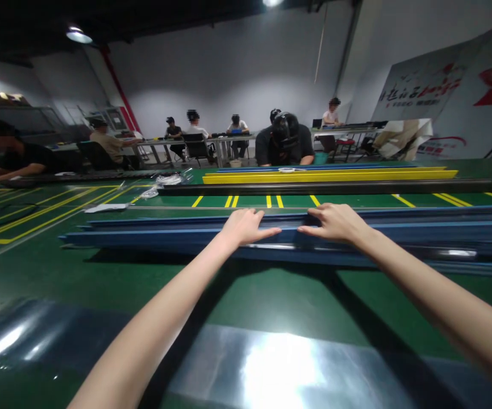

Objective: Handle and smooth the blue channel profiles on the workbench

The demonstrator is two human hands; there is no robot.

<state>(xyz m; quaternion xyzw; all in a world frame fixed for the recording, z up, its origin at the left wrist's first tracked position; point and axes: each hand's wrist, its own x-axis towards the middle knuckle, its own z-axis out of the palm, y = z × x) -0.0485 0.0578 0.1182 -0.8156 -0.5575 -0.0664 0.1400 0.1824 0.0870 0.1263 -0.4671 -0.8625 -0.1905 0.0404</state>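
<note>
Long blue strips [152, 239], like plastic profiles, lie stacked in a bundle across the green table in front of me. My left hand [245, 225] grips the bundle near its middle, fingers over the top and far side, thumb pointing right along the near side. A short gap to the right, my right hand [335, 222] holds the same bundle, its thumb pointing left toward the other thumb. Some fingertips are hidden behind the strips. A clear glossy plastic sheet [212, 363] lies on the table nearer to me, below my forearms.
Beyond the bundle lie a long black strip [335, 188] and yellow strips [331, 176]. Crumpled clear plastic [171, 179] and a white piece [107, 208] are at the left. Yellow tape lines mark the green table [113, 284]. A person [285, 139] bends over the far side; others sit farther back.
</note>
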